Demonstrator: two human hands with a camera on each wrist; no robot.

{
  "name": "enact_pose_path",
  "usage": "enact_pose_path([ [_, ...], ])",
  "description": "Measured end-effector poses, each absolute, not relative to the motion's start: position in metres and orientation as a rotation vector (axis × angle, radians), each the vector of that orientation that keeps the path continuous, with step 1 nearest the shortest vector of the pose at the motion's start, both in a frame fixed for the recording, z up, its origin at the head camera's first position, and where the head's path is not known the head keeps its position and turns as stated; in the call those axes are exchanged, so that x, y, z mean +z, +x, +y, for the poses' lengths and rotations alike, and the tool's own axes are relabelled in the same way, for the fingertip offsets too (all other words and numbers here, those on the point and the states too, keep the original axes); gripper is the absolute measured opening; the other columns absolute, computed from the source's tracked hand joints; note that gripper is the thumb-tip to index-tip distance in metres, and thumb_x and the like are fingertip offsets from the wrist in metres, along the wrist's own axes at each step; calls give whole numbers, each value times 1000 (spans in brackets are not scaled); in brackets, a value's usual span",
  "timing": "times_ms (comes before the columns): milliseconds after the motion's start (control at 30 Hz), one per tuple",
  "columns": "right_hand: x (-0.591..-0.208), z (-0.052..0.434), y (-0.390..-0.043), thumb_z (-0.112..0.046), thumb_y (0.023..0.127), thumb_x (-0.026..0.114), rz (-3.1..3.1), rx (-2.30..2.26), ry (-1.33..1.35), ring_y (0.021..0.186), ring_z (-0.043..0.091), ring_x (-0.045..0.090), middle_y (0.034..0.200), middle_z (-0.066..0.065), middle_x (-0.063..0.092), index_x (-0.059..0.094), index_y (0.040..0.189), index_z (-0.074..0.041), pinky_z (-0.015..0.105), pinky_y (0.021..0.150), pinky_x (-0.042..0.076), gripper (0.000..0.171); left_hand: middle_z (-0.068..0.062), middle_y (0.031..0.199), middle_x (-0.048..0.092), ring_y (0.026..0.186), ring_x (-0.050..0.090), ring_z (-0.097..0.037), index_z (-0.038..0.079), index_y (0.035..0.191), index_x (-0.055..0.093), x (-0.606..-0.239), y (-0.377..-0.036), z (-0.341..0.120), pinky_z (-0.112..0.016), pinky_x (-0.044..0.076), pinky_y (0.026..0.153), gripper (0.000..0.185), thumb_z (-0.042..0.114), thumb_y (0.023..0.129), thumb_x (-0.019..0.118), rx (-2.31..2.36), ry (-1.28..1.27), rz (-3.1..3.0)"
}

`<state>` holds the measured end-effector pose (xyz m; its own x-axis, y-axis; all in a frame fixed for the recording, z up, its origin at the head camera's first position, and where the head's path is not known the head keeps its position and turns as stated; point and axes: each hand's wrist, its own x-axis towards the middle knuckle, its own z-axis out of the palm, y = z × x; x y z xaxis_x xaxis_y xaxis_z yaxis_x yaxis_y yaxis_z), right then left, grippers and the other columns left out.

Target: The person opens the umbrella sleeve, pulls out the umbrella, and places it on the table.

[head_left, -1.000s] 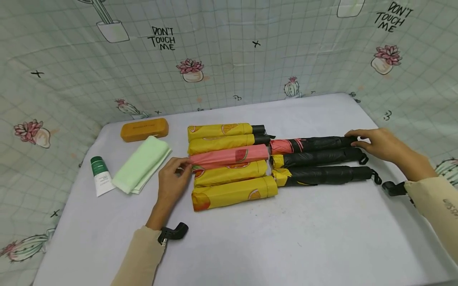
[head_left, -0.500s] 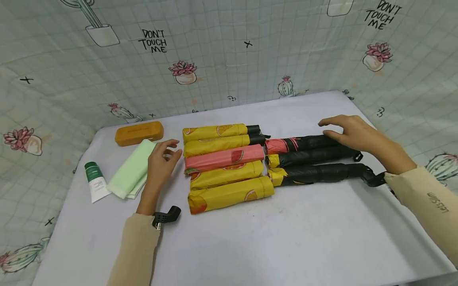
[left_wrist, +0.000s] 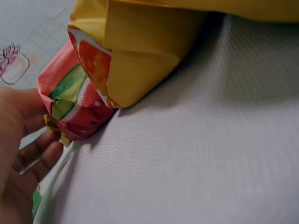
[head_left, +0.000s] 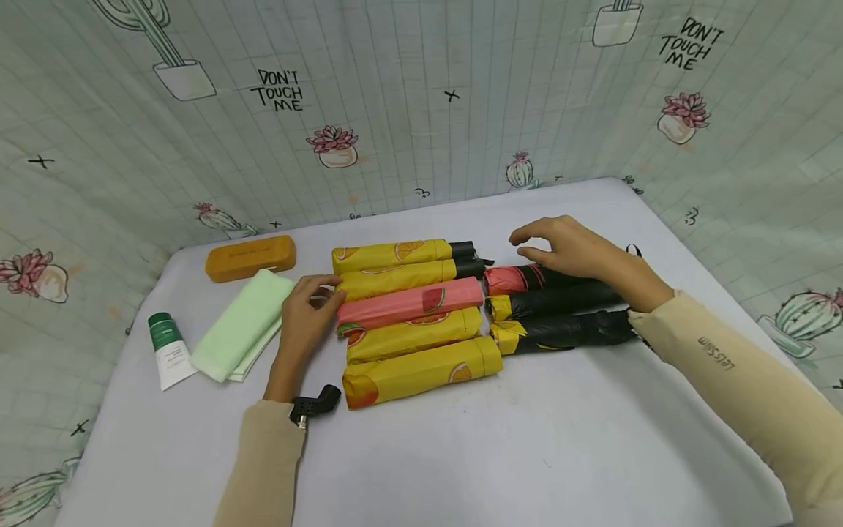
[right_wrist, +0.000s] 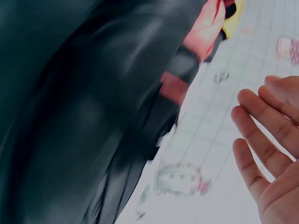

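Observation:
Several umbrella sleeves lie side by side mid-table, yellow fruit-print ones (head_left: pixel 421 362) and one pink sleeve (head_left: pixel 411 304). To their right lie three folded black umbrellas (head_left: pixel 560 300). My left hand (head_left: pixel 309 307) rests at the sleeves' left ends, its fingertips against the pink sleeve's end (left_wrist: pixel 70 102), beside a yellow sleeve (left_wrist: pixel 135 56). My left hand (left_wrist: pixel 18 154) grips nothing. My right hand (head_left: pixel 566 249) hovers over the top black umbrella with relaxed fingers. In the right wrist view my right hand (right_wrist: pixel 266 154) stays apart from the black fabric (right_wrist: pixel 70 93).
An orange case (head_left: pixel 250 258), a folded green cloth (head_left: pixel 240 326) and a white tube with a green cap (head_left: pixel 167 351) lie at the left of the white table (head_left: pixel 527 454). A cactus-print backdrop (head_left: pixel 421 132) walls off the back and sides.
My right hand slid left from the umbrellas' handle ends toward their middle. My left hand drew back from the pink sleeve, then returned to its left end.

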<state>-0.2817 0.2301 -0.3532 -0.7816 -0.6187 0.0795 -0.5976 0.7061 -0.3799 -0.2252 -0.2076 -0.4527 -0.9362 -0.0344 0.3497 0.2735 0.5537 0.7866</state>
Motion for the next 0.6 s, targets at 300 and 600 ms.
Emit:
enact_pose_path([
  [300,-365,180,-296,-14,98,66,2722,-606,-1066,119,32,59,126,15,66,64,129,1,50,101,46,34,-8,93,69,82,65,-20,4,97,74,-454,-226,-208,-17,47,74,14,15,90,77,-1169,-195,-2373],
  [600,-379,158,-306,-11,94,72,2661,-520,-1037,119,31,59,126,16,65,65,127,0,47,101,47,36,-10,94,70,80,64,-20,2,96,74,-456,-225,-205,-13,45,72,13,13,89,77,-1178,-198,-2385],
])
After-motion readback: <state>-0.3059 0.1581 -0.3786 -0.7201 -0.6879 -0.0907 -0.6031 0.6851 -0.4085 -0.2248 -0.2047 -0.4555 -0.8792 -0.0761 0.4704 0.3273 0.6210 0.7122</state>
